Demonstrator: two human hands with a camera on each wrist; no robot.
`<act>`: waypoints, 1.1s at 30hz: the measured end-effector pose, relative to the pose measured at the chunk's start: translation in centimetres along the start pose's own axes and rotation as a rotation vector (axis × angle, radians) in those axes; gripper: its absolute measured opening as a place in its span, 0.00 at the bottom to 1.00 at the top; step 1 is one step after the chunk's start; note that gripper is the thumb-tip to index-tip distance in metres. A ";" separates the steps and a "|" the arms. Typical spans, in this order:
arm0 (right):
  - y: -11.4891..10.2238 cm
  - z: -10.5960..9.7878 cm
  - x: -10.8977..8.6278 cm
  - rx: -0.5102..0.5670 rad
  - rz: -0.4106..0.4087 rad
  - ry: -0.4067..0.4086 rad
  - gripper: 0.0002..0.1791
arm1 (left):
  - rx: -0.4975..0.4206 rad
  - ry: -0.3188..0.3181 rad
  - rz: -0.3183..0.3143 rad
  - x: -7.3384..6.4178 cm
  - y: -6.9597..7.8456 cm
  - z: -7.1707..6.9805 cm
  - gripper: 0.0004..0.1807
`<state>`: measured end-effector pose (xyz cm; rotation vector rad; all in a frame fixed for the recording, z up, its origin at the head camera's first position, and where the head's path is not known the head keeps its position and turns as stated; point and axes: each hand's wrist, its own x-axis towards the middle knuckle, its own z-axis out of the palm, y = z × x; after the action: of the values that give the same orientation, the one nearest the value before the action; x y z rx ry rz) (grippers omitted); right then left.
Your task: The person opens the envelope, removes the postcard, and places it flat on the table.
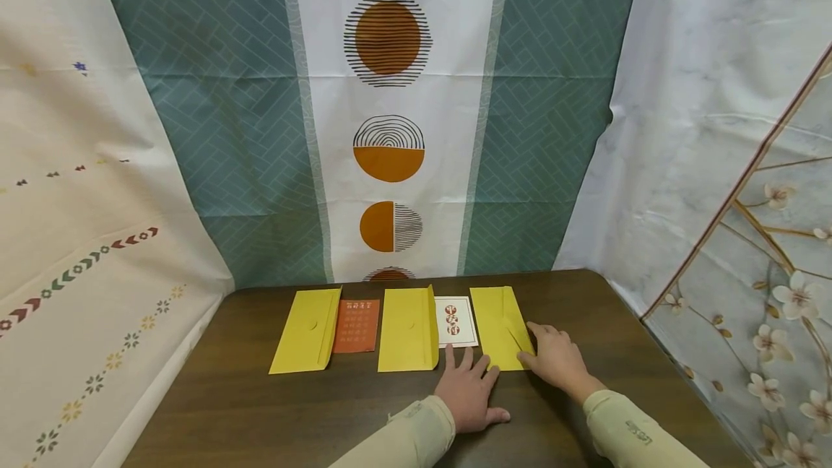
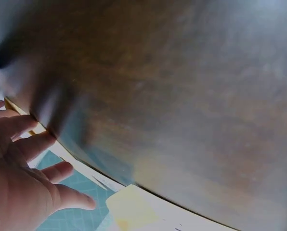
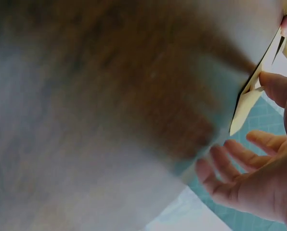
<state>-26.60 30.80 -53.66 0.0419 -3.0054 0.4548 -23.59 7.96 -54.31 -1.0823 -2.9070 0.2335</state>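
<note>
A yellow envelope (image 1: 495, 316) lies at the right end of a row, a slanted fold or gap showing on its right half. My right hand (image 1: 557, 358) is at that side, its thumb touching the envelope near the lower right and the other fingers loosely bent beside its edge. My left hand (image 1: 469, 397) is spread flat, fingertips by the envelope's lower left corner and the white card (image 1: 459, 341) with red lettering. In the right wrist view, the right thumb (image 3: 278, 89) meets a raised edge of the envelope (image 3: 245, 113).
Farther left lie a second yellow envelope (image 1: 403, 341), a red card (image 1: 356, 338) with pale writing, and a third yellow envelope (image 1: 295, 345). All rest on a dark wooden table (image 1: 292, 417). Behind it hangs a green and white patterned cloth (image 1: 539, 165).
</note>
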 end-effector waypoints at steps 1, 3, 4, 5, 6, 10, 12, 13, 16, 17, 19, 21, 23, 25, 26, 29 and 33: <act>0.1 -0.1 0.0 -0.007 0.005 0.002 0.42 | 0.002 -0.007 -0.006 0.1 0.0 0.0 0.44; 0.3 -0.4 0.0 -0.015 0.019 0.000 0.44 | 0.006 -0.021 -0.019 0.2 0.1 0.0 0.44; 0.4 -0.6 0.0 -0.016 0.030 -0.007 0.45 | 0.005 -0.028 -0.025 0.3 0.1 0.0 0.44; 0.6 -0.8 0.0 -0.015 0.042 -0.015 0.46 | 0.004 -0.036 -0.032 0.4 0.2 0.1 0.44; 0.7 -1.0 0.1 -0.012 0.052 -0.023 0.47 | 0.004 -0.042 -0.037 0.5 0.2 0.2 0.44; 1.3 -1.6 0.2 0.000 0.082 -0.051 0.50 | 0.004 -0.058 -0.046 0.7 0.2 0.4 0.44; 1.7 -1.9 0.2 0.004 0.092 -0.059 0.50 | 0.001 -0.062 -0.046 0.8 0.2 0.4 0.44; 1.9 -2.0 0.2 0.001 0.097 -0.062 0.49 | -0.001 -0.063 -0.045 0.8 0.1 0.5 0.44; 2.4 -2.3 0.1 -0.004 0.100 -0.058 0.47 | -0.009 -0.067 -0.045 0.9 0.1 0.5 0.44; 2.7 -2.3 0.1 -0.008 0.096 -0.053 0.46 | -0.010 -0.068 -0.046 0.9 0.1 0.5 0.44; 3.1 -2.3 0.0 -0.018 0.080 -0.037 0.45 | -0.011 -0.068 -0.048 0.9 0.1 0.5 0.44; 3.5 -2.1 0.0 -0.025 0.053 -0.014 0.45 | -0.014 -0.066 -0.050 0.9 0.1 0.6 0.44; 3.8 -1.9 0.0 -0.038 0.024 0.011 0.45 | -0.014 -0.063 -0.051 0.9 0.1 0.6 0.44; 3.9 -1.7 0.0 -0.052 -0.004 0.034 0.44 | -0.018 -0.060 -0.049 0.9 0.1 0.6 0.44; 3.9 -1.6 0.0 -0.058 -0.016 0.042 0.43 | -0.020 -0.058 -0.048 0.9 0.1 0.6 0.44; 3.9 -1.2 0.1 -0.095 -0.067 0.092 0.38 | -0.026 -0.059 -0.044 0.9 0.1 0.5 0.44; 3.6 -0.4 0.2 -0.185 -0.165 0.201 0.23 | -0.032 -0.063 -0.039 0.7 0.1 0.0 0.44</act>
<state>-26.95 34.40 -54.28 0.2135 -2.8024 0.1537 -24.04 8.52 -54.36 -1.0397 -2.9940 0.2246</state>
